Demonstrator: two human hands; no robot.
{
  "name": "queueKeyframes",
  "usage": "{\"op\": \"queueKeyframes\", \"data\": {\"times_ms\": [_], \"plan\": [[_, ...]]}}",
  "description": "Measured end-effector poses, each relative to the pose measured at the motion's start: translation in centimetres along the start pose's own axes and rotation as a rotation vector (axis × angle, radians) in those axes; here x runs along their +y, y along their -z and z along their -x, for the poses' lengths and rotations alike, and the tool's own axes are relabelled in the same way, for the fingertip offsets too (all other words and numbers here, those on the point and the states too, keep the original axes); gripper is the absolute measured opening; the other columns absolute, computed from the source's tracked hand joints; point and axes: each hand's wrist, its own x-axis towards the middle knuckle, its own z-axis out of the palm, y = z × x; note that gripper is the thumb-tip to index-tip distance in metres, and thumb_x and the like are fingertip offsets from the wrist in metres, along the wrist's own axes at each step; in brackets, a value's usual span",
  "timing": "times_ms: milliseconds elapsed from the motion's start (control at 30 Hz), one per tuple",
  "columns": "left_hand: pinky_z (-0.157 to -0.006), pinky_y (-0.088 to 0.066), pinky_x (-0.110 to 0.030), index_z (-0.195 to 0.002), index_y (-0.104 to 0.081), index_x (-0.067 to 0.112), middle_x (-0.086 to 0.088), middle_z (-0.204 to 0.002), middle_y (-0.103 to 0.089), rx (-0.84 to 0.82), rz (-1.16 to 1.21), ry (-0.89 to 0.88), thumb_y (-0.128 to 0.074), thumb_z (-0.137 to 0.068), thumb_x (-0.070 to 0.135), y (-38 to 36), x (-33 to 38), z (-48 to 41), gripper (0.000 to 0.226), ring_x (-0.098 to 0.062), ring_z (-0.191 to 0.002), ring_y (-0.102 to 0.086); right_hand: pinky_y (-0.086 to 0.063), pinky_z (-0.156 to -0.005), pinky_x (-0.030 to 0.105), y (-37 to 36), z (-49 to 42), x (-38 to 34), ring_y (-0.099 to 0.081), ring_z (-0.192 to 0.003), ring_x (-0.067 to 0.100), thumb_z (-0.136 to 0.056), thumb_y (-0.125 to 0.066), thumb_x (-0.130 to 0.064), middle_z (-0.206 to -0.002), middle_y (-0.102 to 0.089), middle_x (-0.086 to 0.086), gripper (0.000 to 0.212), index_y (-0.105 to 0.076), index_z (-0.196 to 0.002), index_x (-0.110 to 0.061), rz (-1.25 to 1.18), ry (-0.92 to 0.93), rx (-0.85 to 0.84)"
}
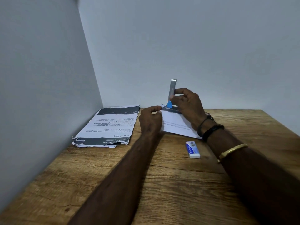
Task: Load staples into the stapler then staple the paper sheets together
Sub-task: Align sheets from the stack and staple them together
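Note:
A small stapler (171, 93) with a silver arm and a blue hinge stands opened, its arm pointing straight up near the back wall. My right hand (186, 104) grips that raised arm between thumb and fingers. The stapler's dark base lies on the far corner of a white paper sheet (177, 125). My left hand (151, 119) pinches the left edge of that sheet beside the base. A small white and blue staple box (192, 149) lies on the table near my right wrist. No loose staples are visible.
A stack of printed sheets (110, 125) with dark header bands lies at the back left, close to the wall corner. The wooden table (113, 184) meets walls at the left and the back. Bracelets ring my right wrist.

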Motion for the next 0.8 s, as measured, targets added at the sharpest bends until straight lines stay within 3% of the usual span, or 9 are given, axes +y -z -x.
{"op": "queueKeyframes", "data": {"times_ms": [100, 233, 300, 333, 433, 567, 700, 800], "plan": [[-0.108, -0.047, -0.035, -0.123, -0.070, 0.011, -0.007, -0.131, -0.068, 0.012, -0.051, 0.021, -0.075, -0.081, 0.014, 0.4, -0.2, -0.2, 0.042, -0.022, -0.122, -0.061, -0.061, -0.077, 0.038, 0.8, 1.3, -1.4, -0.073, -0.085, 0.018, -0.084, -0.078, -0.037, -0.088, -0.077, 0.001, 0.024, -0.075, -0.094, -0.015, 0.227, 0.013, -0.022], [-0.101, -0.054, -0.047, -0.130, -0.064, 0.013, -0.011, -0.136, -0.062, 0.012, 0.066, 0.142, -0.078, -0.074, 0.006, 1.0, -0.7, -0.4, 0.057, -0.029, -0.121, -0.063, -0.061, -0.068, 0.040, 1.0, 3.9, -2.9, -0.073, -0.073, 0.024, -0.074, -0.078, -0.044, -0.072, -0.075, 0.007, 0.037, -0.075, -0.070, -0.007, 0.516, -0.093, -0.127], [-0.100, -0.055, -0.047, -0.130, -0.064, 0.015, -0.010, -0.134, -0.064, 0.026, 0.069, 0.159, -0.077, -0.072, 0.008, 1.1, -1.0, -0.3, 0.060, -0.029, -0.118, -0.065, -0.057, -0.052, 0.033, 0.9, 5.2, -3.2, -0.072, -0.063, 0.018, -0.068, -0.076, -0.052, -0.064, -0.073, 0.001, 0.041, -0.072, -0.065, -0.011, 0.642, -0.180, -0.224], [-0.100, -0.055, -0.048, -0.131, -0.063, 0.015, -0.011, -0.133, -0.065, 0.029, 0.078, 0.169, -0.076, -0.070, 0.011, 1.1, -1.2, -0.4, 0.062, -0.031, -0.116, -0.067, -0.049, -0.047, 0.027, 0.7, 5.7, -3.2, -0.070, -0.061, 0.016, -0.065, -0.075, -0.054, -0.062, -0.071, -0.003, 0.039, -0.069, -0.064, -0.015, 0.704, -0.205, -0.261], [-0.093, -0.058, -0.049, -0.132, -0.062, 0.016, -0.013, -0.131, -0.064, 0.040, 0.142, 0.205, -0.076, -0.069, 0.016, 1.1, -1.0, 0.0, 0.065, -0.036, -0.109, -0.069, -0.038, -0.050, 0.022, 0.1, 6.7, -2.8, -0.063, -0.069, 0.017, -0.062, -0.074, -0.057, -0.070, -0.063, -0.005, 0.040, -0.055, -0.067, -0.022, 0.864, -0.210, -0.297], [-0.100, -0.055, -0.046, -0.133, -0.062, 0.014, -0.011, -0.136, -0.062, 0.044, 0.102, 0.167, -0.079, -0.077, 0.012, 1.0, -0.7, 0.3, 0.059, -0.028, -0.119, -0.063, -0.040, -0.054, 0.024, -0.7, 7.0, -2.3, -0.064, -0.077, 0.022, -0.064, -0.076, -0.059, -0.070, -0.058, -0.004, 0.044, -0.054, -0.071, -0.021, 0.962, -0.183, -0.284], [-0.096, -0.057, -0.048, -0.134, -0.061, 0.011, -0.013, -0.134, -0.061, 0.027, 0.178, 0.187, -0.078, -0.077, 0.005, 0.7, -0.6, 0.4, 0.060, -0.032, -0.116, -0.066, -0.041, -0.060, 0.026, -0.9, 7.0, -1.9, -0.061, -0.079, 0.026, -0.063, -0.077, -0.058, -0.078, -0.061, 0.000, 0.045, -0.058, -0.078, -0.021, 0.984, -0.168, -0.228], [-0.093, -0.059, -0.047, -0.133, -0.061, 0.010, -0.013, -0.134, -0.061, 0.027, 0.198, 0.193, -0.078, -0.078, 0.002, 0.5, -0.5, 0.6, 0.058, -0.032, -0.114, -0.066, -0.039, -0.055, 0.024, -0.6, 6.7, -1.4, -0.064, -0.075, 0.024, -0.063, -0.077, -0.056, -0.074, -0.063, -0.001, 0.043, -0.057, -0.071, -0.019, 0.944, -0.198, -0.217]]}}
